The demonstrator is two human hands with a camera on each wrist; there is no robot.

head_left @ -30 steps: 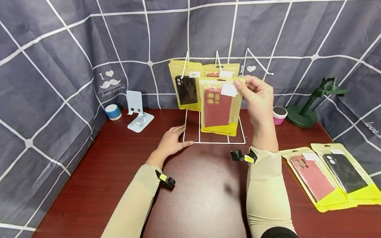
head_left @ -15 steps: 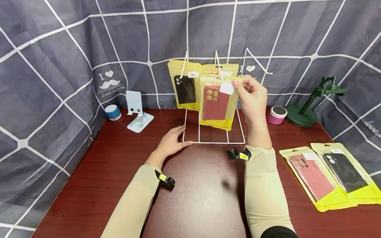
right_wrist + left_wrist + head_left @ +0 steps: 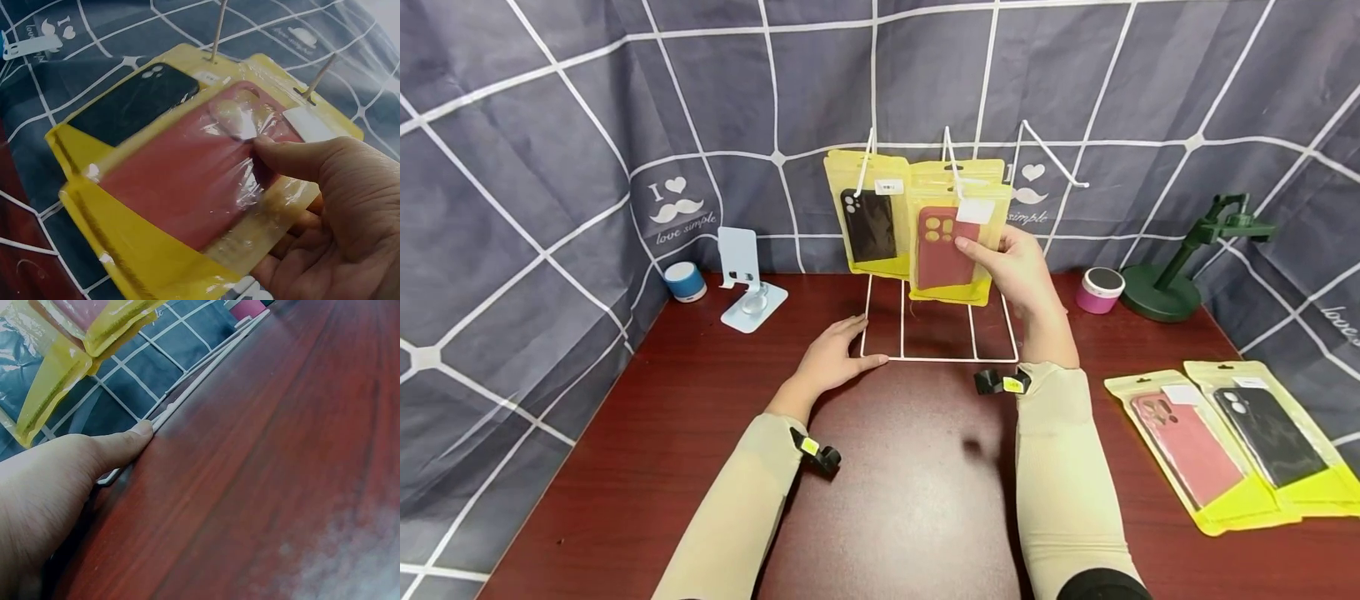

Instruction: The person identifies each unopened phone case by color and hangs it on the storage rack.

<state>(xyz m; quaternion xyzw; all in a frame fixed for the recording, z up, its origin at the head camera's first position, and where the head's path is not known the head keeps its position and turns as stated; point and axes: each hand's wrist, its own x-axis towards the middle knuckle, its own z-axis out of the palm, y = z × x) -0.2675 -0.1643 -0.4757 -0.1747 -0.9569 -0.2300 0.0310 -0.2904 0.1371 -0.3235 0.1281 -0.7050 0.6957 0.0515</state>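
A yellow-edged clear pouch with a red phone case hangs on the middle hook of a white wire display rack, in front of another pouch. My right hand pinches its right side, thumb on the front and fingers behind, as the right wrist view also shows. Beside it, a pouch with a black phone case hangs on the left hook. My left hand rests at the front left corner of the rack's base, fingers extended; in the left wrist view the thumb touches the wire.
Two more pouches, with a red case and a black case, lie at the right. A green stand and pink speaker stand behind them. A pale blue phone stand and blue speaker are at the left.
The red-case pouch has moved up and back onto the middle hook. My right hand has gone from its top corner down to its right side. The left hand stays put.
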